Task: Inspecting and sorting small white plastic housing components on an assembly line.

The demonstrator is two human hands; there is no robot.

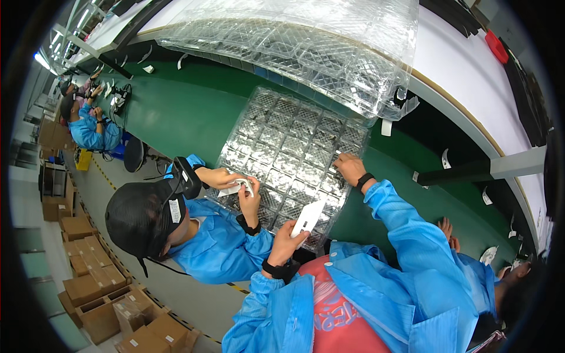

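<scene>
My left hand [284, 242] grips a flat white plastic piece [309, 217] with a small dark slot, tilted up over the near edge of a clear plastic tray [276, 138]. The tray has many square compartments with a shiny, crosshatched look. At the tray's right side, my right hand [351, 169] has its fingers bent together over a compartment. Whatever those fingertips hold is too small to make out. Both my wrists wear black bands below blue sleeves.
To my left, a co-worker in a black cap handles a white curved part [245, 186] over the tray. A stack of clear trays [329, 53] stands beyond on a raised shelf. Another person's hand [448, 230] rests at right. Cardboard boxes [97, 265] line the floor.
</scene>
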